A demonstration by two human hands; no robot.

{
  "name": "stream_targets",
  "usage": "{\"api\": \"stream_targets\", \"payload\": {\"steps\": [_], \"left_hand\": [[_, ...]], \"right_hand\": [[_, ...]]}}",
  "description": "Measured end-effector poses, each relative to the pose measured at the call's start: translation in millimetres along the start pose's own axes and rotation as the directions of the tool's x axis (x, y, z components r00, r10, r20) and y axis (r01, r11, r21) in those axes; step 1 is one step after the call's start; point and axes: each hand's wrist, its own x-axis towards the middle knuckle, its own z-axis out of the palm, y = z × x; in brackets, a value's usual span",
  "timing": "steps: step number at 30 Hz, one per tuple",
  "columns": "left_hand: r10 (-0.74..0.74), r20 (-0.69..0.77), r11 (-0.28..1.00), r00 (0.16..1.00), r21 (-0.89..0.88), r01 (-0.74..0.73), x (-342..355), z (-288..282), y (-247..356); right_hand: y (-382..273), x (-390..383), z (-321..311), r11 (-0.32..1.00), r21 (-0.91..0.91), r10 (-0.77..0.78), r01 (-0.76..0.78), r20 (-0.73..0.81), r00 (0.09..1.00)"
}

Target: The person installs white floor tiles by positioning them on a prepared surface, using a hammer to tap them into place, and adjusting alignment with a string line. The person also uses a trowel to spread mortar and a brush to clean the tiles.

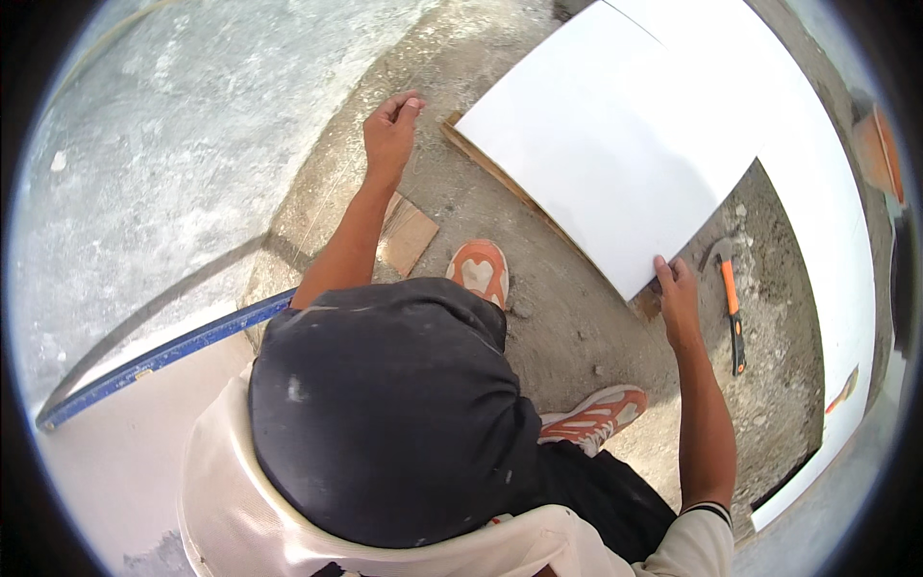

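One white tile [615, 154] fills the upper right; my right hand [677, 293] grips its lower corner, my left hand [389, 130] hangs loosely curled, empty, beside a hammer [733, 303].

no pkgs, labels, signs, screens visible

The tile [615, 144] is plain white, the hammer [731, 303] has an orange and black handle, the level [163, 356] is blue, the shoes [479, 269] are orange and white.
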Motion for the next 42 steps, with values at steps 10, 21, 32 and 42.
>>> {"api": "stream_targets", "payload": {"steps": [10,21,32,42], "left_hand": [[-0.127,-0.173,0.973,0.977,-0.214,0.088,41.2,-29.5,-18.7],[-0.215,-0.165,0.954,0.963,-0.248,0.17,94.8,-35.5,-47.3],[-0.239,-0.116,0.96,0.964,-0.179,0.216,105.3,-32.4,-44.5],[-0.171,-0.08,0.981,0.982,-0.111,0.162,98.5,-36.1,-46.5]], "right_hand": [[4.3,1.2,-2.0,0.997,0.059,-0.05,0.047,0.052,0.997],[6.6,1.8,2.1,0.992,0.122,-0.031,0.029,0.02,0.999],[7.6,0.2,-0.8,0.998,0.029,-0.054,0.052,0.052,0.997],[10.3,0.2,2.2,0.978,0.182,-0.115,0.102,0.062,0.991]]}}
